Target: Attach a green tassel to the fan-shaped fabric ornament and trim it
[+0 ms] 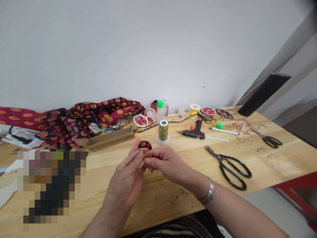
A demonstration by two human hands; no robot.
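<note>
Thumb and fingers of my left hand [128,170] pinch a small black fabric piece [145,144] with red and orange round motifs. It sticks up just beyond the fingertips, and its lower part is hidden by both hands. My right hand [169,162] is closed in a pinch right at the left fingertips; what lies between its fingers is too small to make out. Just past the hands stands a spool of olive-green thread [163,131] on a white base. Large black-handled scissors [234,167] lie to the right of my right hand.
A black glue gun [196,130], a white pen [224,131] and smaller scissors [271,141] lie to the right. Patterned fabric [81,114] is heaped back left behind a cardboard tray [109,138]. Small bottles [160,114] and a yellow spool [193,111] stand near the wall.
</note>
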